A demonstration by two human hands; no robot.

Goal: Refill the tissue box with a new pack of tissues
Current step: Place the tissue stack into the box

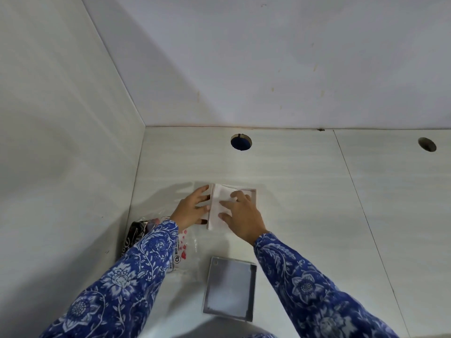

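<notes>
Right hand (240, 214) lay flat, grip open, pressing the tissue stack (219, 208) into the tissue box (253, 191); left hand (192, 208) braced its left side, long axis pointing away along the desk (317, 191).

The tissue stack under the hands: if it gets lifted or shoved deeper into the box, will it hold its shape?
Probably not: the tissues look like loose folded sheets, so likely floppy and light. The right hand lies flat on top, the left hand against the side, suggesting they spring up. Their near end overhangs the box.
</notes>
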